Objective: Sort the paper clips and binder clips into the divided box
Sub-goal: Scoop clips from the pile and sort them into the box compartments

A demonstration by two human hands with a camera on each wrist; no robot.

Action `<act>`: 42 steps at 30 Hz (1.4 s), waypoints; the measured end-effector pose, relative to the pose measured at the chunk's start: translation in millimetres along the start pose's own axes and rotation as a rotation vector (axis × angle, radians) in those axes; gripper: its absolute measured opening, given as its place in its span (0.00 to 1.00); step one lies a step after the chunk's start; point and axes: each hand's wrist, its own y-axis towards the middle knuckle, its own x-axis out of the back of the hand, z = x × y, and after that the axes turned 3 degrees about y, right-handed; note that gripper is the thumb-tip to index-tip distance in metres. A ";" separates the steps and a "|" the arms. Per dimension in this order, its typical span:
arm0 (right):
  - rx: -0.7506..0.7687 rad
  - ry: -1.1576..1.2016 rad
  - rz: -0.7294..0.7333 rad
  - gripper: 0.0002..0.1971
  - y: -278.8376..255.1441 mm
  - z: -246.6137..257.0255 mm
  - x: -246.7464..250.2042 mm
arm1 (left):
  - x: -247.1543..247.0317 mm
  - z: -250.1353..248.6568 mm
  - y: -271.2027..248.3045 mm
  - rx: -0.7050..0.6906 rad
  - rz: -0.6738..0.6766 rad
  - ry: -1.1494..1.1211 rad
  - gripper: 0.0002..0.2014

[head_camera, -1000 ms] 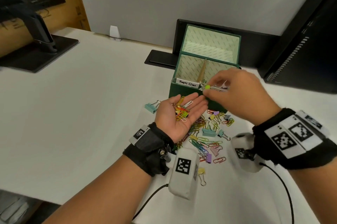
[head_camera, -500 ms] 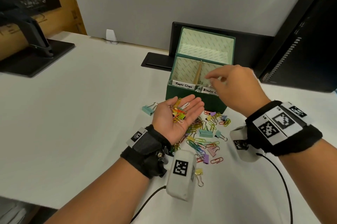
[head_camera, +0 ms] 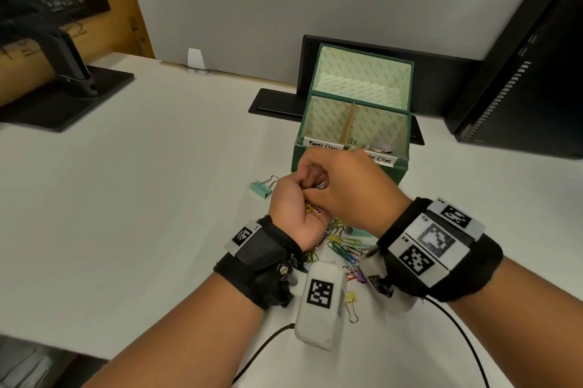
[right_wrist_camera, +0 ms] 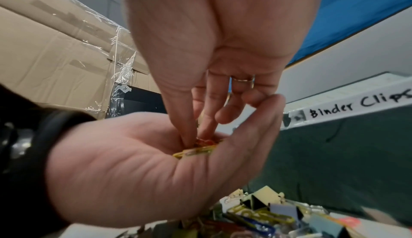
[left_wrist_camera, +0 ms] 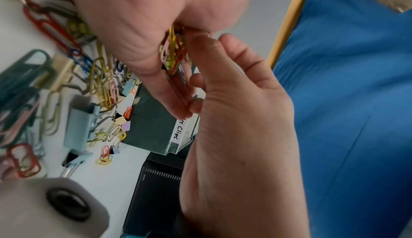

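My left hand (head_camera: 291, 214) is held palm up in front of the green divided box (head_camera: 394, 174), cupping a small heap of coloured paper clips (head_camera: 314, 210). My right hand (head_camera: 340, 192) lies over that palm, and its thumb and fingers pinch the paper clips (right_wrist_camera: 196, 151) there. The left wrist view shows the same pinched bunch of paper clips (left_wrist_camera: 174, 53). The box lid stands open. A few binder clips (head_camera: 375, 148) lie in the right compartment, behind the "Binder Clips" label (right_wrist_camera: 356, 106).
A mixed pile of clips (head_camera: 344, 249) lies on the white table under my hands. One teal binder clip (head_camera: 262, 189) sits apart to the left, a yellow one (head_camera: 350, 297) near my wrist. A monitor stand (head_camera: 72, 72) is far left, a black monitor (head_camera: 520, 88) at right.
My right hand held a binder clip over the box, reached into the right compartment, then came back down onto my left palm and pinched paper clips. The left hand barely moved.
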 end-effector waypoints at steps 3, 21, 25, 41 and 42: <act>-0.006 0.068 -0.025 0.11 -0.7 -0.7 1.0 | 1.8 0.8 2.5 -0.014 0.070 0.001 0.21; -0.074 0.122 -0.076 0.08 2.1 7.1 2.6 | 6.3 -3.9 0.6 0.033 0.159 -0.019 0.20; -0.124 0.248 -0.167 0.08 1.7 4.6 20.1 | 2.6 -6.1 -1.2 0.051 0.172 -0.050 0.17; 0.010 -0.151 -0.220 0.05 -6.6 -25.8 52.0 | 0.1 -7.3 -4.1 0.094 0.192 -0.051 0.19; 0.059 -0.140 -0.144 0.05 -8.7 -18.4 49.4 | 0.7 -6.6 -4.5 0.090 0.200 -0.063 0.18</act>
